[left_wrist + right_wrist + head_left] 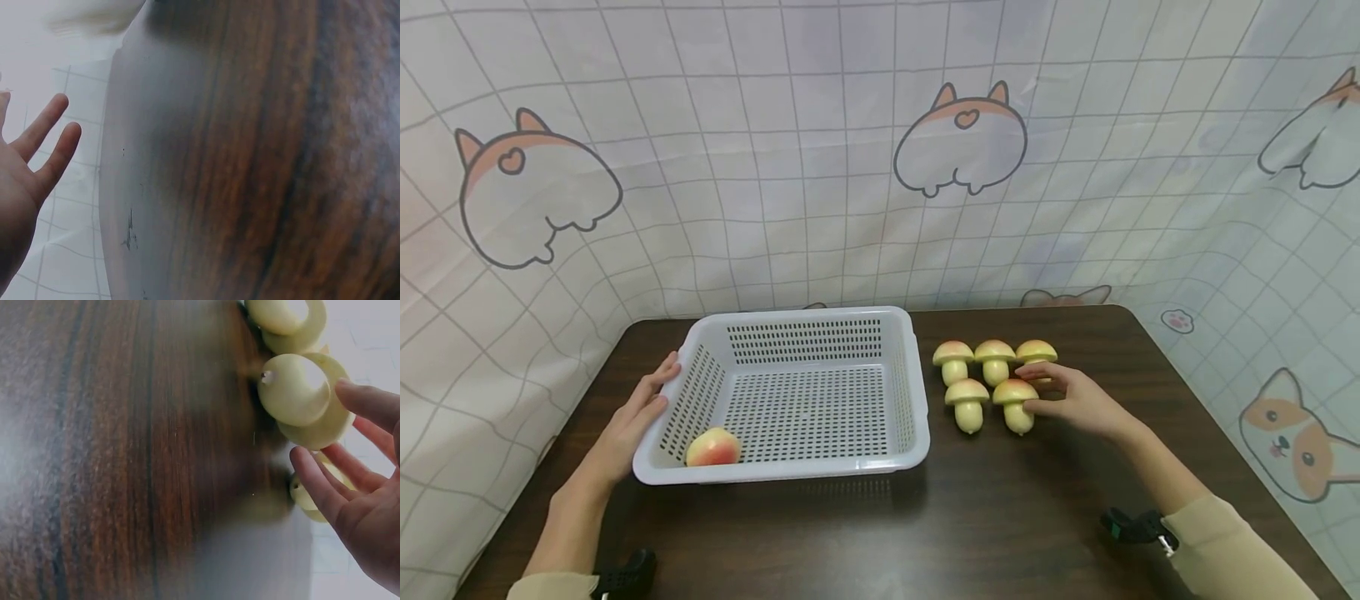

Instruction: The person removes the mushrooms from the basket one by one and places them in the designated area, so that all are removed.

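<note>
My left hand rests its fingers against the left rim of a white plastic basket; in the left wrist view the fingers are spread. Low in the basket's near-left corner lies a rounded yellow-and-red piece, partly hidden by the near wall. To the basket's right, several toy mushrooms with yellow-red caps and pale stems stand in two rows. Around the right side of the front-right mushroom is my right hand, thumb and fingers apart, fingertips right at its cap. Its fingers partly cover the back-right mushroom.
Everything stands on a dark wood-grain table with rounded far corners. A white gridded cloth with cartoon dogs hangs behind and along both sides. Dark wrist straps sit at the sleeves.
</note>
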Demonstrator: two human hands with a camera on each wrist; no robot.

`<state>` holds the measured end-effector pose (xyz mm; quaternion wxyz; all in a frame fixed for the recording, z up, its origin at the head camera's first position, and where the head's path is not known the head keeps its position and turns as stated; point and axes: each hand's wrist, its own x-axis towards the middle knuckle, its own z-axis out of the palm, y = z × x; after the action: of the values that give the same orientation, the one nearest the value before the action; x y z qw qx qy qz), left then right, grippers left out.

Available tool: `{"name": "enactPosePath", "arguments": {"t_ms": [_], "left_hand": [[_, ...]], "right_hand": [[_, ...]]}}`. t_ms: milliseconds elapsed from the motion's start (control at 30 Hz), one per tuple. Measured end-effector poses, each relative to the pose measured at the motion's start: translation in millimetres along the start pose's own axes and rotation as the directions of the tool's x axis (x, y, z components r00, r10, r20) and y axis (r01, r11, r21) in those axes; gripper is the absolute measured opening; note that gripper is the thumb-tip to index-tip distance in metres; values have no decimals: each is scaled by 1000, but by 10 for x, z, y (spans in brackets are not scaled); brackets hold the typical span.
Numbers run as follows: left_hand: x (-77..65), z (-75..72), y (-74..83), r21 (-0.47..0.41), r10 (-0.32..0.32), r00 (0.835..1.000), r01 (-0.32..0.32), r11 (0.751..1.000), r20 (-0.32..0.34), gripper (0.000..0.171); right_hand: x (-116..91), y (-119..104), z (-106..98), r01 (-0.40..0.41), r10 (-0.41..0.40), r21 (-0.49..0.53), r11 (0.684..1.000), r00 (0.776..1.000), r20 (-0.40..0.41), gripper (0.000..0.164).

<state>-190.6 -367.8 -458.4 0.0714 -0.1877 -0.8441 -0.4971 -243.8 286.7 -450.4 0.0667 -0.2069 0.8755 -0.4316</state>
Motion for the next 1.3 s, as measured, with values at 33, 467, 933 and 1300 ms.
{"name": "enactPosePath", "arguments": {"t_ms": [33, 467, 933, 1300], "left_hand": [[0, -2, -3, -1, -1, 1000, 1, 1000, -1, 48], [4, 1, -56, -26, 12, 1000, -12, 1000, 2, 47], [11, 7, -25, -26, 17, 1000, -17, 1000, -3, 47], [3, 8, 0, -8, -12, 1000, 12, 1000, -9, 48]], "right_hand": [[-1, 0, -1, 0, 0, 4, 1000, 1000, -2, 52], [29, 1, 81, 3, -3, -31, 1000, 1000, -26, 43], [65, -35, -8, -48, 47, -29, 998, 998, -32, 55], [370, -414, -193, 9, -12, -111, 994, 999, -30, 50]]}}
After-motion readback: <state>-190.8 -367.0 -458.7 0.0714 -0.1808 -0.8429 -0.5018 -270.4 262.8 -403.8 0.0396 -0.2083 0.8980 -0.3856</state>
